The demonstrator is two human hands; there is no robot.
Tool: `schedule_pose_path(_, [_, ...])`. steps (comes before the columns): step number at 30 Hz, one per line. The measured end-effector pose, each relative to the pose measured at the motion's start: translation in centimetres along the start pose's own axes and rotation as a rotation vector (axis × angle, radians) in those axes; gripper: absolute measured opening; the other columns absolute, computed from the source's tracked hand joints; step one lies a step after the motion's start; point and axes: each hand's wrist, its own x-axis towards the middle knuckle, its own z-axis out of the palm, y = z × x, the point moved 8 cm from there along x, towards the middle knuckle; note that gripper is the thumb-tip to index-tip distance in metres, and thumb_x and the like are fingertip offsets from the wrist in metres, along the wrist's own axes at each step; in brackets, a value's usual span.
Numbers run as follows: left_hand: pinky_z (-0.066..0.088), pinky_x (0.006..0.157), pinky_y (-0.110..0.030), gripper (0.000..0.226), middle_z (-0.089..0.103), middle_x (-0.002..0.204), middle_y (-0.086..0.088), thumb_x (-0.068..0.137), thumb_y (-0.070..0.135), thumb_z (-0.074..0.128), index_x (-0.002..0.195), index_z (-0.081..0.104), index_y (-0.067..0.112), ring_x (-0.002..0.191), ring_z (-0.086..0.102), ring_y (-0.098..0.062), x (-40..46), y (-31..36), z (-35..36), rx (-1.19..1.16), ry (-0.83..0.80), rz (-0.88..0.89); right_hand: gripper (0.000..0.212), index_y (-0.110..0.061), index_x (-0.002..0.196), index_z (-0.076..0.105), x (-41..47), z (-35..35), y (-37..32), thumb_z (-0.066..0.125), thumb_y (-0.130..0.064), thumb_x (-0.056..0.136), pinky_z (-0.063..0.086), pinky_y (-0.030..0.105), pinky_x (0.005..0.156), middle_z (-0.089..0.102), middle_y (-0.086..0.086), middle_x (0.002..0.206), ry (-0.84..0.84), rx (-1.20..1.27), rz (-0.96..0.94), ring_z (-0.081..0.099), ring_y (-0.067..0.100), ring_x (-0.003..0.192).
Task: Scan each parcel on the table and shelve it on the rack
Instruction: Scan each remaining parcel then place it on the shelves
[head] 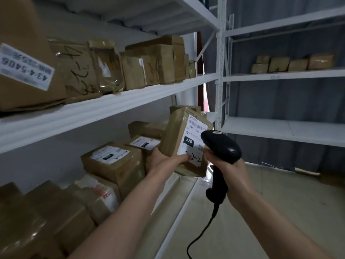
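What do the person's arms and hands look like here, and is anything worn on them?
Both forearms are bare, with no sleeves in view. The left hand and right hand wear no gloves, rings or watch that can be seen. The fingers are uncovered.

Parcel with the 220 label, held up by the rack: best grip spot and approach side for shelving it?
Probably the parcel's lower left edge, from the left, thumb on the labelled face and fingers behind, as the left hand holds it now. It is a flat, tilted box, so a pinch across the thin side fits. The right hand grips the scanner, which covers the label's right side.
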Motion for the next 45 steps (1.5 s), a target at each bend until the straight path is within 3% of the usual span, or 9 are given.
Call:
schedule_pose_path(3, [0.042,0.107,-0.047,0.121,0.045,0.145,-0.006,0.046,0.041,0.091,0.148,0.031,0.016,0.131,0.046,-0.028,2.8,2.7,1.2,0.078,0.039,0.038,0.022,-0.028,0.097,0.073,3.1,-0.2,-0.8,0.079,-0.017,0.079,0.052,0.030,0.076,0.076,-0.003,0.091,0.033,0.020,-0.037,0.072,0.011,0.084])
schedule_pose_path(6, [0.037,0.110,-0.045,0.127,0.032,0.151,-0.006,0.051,0.045,0.091,0.153,0.020,0.022,0.137,0.034,-0.027,5.3,5.0,2.4,0.129,0.095,0.131,0.014,-0.027,0.091,0.075,6.2,-0.1,-1.3,0.078,-0.018,0.080,0.054,0.029,0.073,0.077,-0.001,0.088,0.035,0.062,-0.067,0.074,0.015,0.083])
schedule_pose_path(10, [0.046,0.093,-0.032,0.118,0.040,0.132,-0.002,0.048,0.044,0.090,0.147,0.029,0.025,0.115,0.047,-0.019,8.9,7.1,4.9,0.126,0.151,0.219,0.023,-0.023,0.101,0.072,11.3,-0.5,-1.8,0.078,-0.017,0.080,0.058,0.039,0.077,0.076,0.004,0.092,0.048,0.118,-0.105,0.073,0.023,0.088])
schedule_pose_path(14, [0.033,0.075,-0.016,0.099,0.032,0.117,0.004,0.052,0.040,0.087,0.136,0.036,0.032,0.092,0.037,-0.008,13.9,9.9,8.8,0.154,0.270,0.298,0.023,-0.022,0.100,0.072,18.2,-1.5,-2.7,0.077,-0.011,0.080,0.059,0.037,0.075,0.076,0.004,0.089,-0.004,0.117,-0.153,0.073,0.021,0.086])
schedule_pose_path(20, [0.037,0.086,-0.026,0.090,0.029,0.116,0.002,0.055,0.044,0.079,0.133,0.035,0.038,0.114,0.038,-0.019,23.2,16.1,17.8,0.153,0.380,0.413,0.023,-0.017,0.101,0.073,32.6,-5.3,-4.7,0.076,-0.010,0.079,0.059,0.036,0.070,0.076,0.010,0.092,-0.105,0.217,-0.137,0.074,0.024,0.086])
schedule_pose_path(26, [0.038,0.093,-0.024,0.097,0.025,0.128,0.005,0.062,0.045,0.083,0.143,0.033,0.031,0.123,0.031,-0.017,33.0,23.1,24.9,0.199,0.404,0.536,0.040,-0.011,0.121,0.065,48.0,-7.8,-7.9,0.073,-0.012,0.082,0.052,0.053,0.093,0.071,0.014,0.112,-0.222,0.261,-0.177,0.068,0.032,0.106])
schedule_pose_path(31, [0.032,0.106,-0.025,0.087,0.024,0.140,0.003,0.072,0.034,0.083,0.144,0.035,0.030,0.132,0.030,-0.017,39.0,26.1,27.2,0.321,0.514,0.620,0.035,-0.011,0.124,0.063,58.5,-6.6,-8.9,0.064,-0.008,0.089,0.053,0.048,0.089,0.070,0.014,0.116,-0.371,0.329,-0.164,0.066,0.030,0.111])
schedule_pose_path(37, [0.037,0.086,-0.024,0.061,0.028,0.140,-0.003,0.083,0.025,0.075,0.136,0.046,0.032,0.124,0.041,-0.022,42.4,29.9,25.5,0.608,0.770,0.697,0.040,-0.010,0.126,0.062,65.6,-2.4,-8.5,0.067,-0.015,0.087,0.057,0.046,0.078,0.072,0.011,0.111,-0.476,0.452,0.009,0.070,0.025,0.103])
schedule_pose_path(45, [0.034,0.069,-0.029,0.055,0.051,0.123,-0.002,0.079,0.037,0.076,0.129,0.055,0.026,0.104,0.050,-0.022,43.2,32.1,25.1,1.062,0.929,0.808,0.018,-0.008,0.098,0.070,67.9,0.9,-6.1,0.075,-0.012,0.081,0.060,0.039,0.064,0.076,0.011,0.088,-0.405,0.505,0.124,0.074,0.028,0.083])
